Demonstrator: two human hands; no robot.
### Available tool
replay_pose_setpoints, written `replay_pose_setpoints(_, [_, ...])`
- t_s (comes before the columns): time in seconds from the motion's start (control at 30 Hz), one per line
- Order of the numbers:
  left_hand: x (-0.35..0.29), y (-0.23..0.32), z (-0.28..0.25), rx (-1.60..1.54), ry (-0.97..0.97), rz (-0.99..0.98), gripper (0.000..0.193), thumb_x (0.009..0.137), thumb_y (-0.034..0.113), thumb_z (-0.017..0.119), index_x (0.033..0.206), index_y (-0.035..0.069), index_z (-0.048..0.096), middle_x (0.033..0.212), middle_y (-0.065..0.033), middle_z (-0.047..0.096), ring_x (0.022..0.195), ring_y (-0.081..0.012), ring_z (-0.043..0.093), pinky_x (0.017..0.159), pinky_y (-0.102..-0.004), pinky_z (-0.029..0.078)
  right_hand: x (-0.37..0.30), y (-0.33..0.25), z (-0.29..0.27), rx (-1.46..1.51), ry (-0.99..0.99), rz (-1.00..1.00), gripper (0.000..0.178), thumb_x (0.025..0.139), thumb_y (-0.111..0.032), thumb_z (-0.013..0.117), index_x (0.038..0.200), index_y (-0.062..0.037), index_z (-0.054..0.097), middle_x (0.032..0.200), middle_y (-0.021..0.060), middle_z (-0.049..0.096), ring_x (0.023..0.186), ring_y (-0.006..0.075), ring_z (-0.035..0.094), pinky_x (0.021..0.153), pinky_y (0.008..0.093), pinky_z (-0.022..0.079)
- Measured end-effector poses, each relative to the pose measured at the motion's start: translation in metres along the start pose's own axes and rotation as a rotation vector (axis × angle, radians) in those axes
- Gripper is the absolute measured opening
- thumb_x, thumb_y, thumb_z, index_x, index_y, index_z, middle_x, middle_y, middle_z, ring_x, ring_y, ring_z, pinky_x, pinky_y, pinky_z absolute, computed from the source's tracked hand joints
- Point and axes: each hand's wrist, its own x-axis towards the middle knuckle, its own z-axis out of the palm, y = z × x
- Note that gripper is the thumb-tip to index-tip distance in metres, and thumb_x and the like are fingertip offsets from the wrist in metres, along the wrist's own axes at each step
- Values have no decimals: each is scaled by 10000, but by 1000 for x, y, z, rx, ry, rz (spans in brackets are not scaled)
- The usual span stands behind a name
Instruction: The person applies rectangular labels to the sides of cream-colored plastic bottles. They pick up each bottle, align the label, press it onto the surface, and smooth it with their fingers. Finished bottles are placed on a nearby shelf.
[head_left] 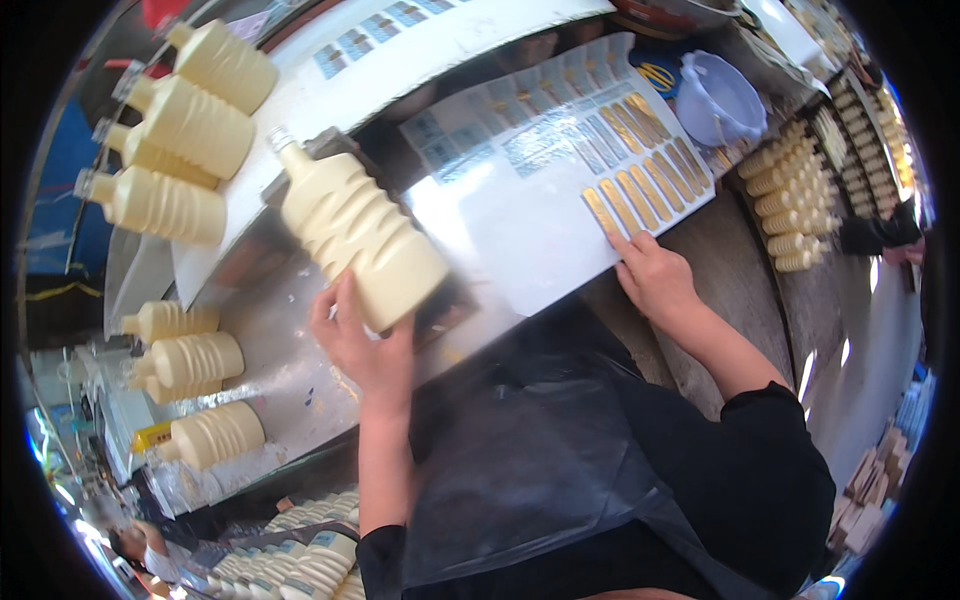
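A cream plastic bottle (360, 235) with wavy ridges lies tilted on a dark holder, its neck toward the far left. My left hand (365, 340) grips it near the base, thumb on one side and fingers on the other. To the right, a sheet of labels (530, 245) rests on the bench, carrying rows of gold strips and pale blue labels. My right hand (655, 275) is at the sheet's near edge, its fingertips pinched at the lower end of a gold strip label (600, 212). Whether that strip is lifted cannot be made out.
Several cream bottles (200, 130) lie at the far left, with more (215, 435) at the near left. A lavender bucket (718, 100) stands at the far right. Many bottles (790, 200) are stacked beyond it, near another person's dark sleeve (880, 232). More bottles (310, 570) lie below the bench.
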Motion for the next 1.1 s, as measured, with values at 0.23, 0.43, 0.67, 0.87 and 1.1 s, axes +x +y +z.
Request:
replay_pose_setpoints(0.23, [-1,6,-7,-57,-28,-63,798,703,189,901,1413,51,565,1311,-177,514,1220,-357,506,1060,-449,418,-4,25,16,-36,143,-173,296,817,-38,730,1106,-104,744,811,74,582,655,262,643,586,376,528])
replay_pose_setpoints(0.43, [-3,22,-20,-87,40,50,643,709,225,888,1287,82,647,1211,-148,581,1114,-330,547,966,-439,450,16,11,-3,476,-152,125,122,869,-79,728,975,-25,756,743,87,638,663,230,647,611,330,514])
replay_pose_setpoints(0.67, [25,71,-16,-176,-47,256,461,683,188,880,1104,93,718,1031,-98,637,981,-313,594,895,-425,463,95,-99,-59,1258,-576,454,288,1002,-153,600,1182,37,719,693,-37,566,651,26,505,570,209,380])
replay_pose_setpoints(0.87, [47,65,-11,-125,149,299,350,722,45,792,1066,74,731,940,-93,677,814,-292,654,730,-393,525,122,-146,-75,1314,-526,161,333,1001,-94,569,1297,7,681,797,-33,587,688,20,494,610,203,411])
replay_pose_setpoints(1.1, [58,59,-19,-563,79,-235,255,828,-63,693,1056,39,745,967,-87,733,851,-204,711,768,-335,560,149,-141,-69,1253,-336,56,517,929,-128,693,1425,-31,585,1212,96,625,746,63,607,661,233,494])
